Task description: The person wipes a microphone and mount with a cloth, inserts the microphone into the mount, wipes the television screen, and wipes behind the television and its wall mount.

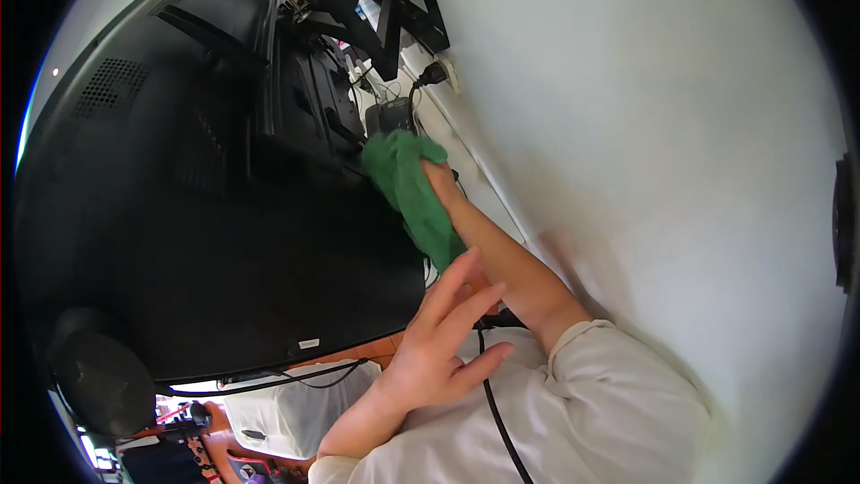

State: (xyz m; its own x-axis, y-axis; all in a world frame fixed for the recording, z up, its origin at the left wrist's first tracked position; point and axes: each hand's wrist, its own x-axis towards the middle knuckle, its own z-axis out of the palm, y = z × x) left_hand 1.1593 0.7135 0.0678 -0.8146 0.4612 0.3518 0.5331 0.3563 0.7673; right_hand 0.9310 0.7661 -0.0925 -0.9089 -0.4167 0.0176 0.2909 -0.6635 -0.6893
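My right hand reaches along the wall side with a green cloth bunched over it. The cloth covers the fingers and hangs down toward my body. It lies at the edge of the back of a large black television; whether it presses on the panel I cannot tell. Nearer my body, my left hand is raised with its fingers apart and nothing in it. A black cable runs down across my shirt, just beyond the left hand.
A black metal wall bracket juts out at the top. Below it, a black plug sits in a wall outlet, near a dark box and cables. The white wall borders the right. A white-covered object stands lower left.
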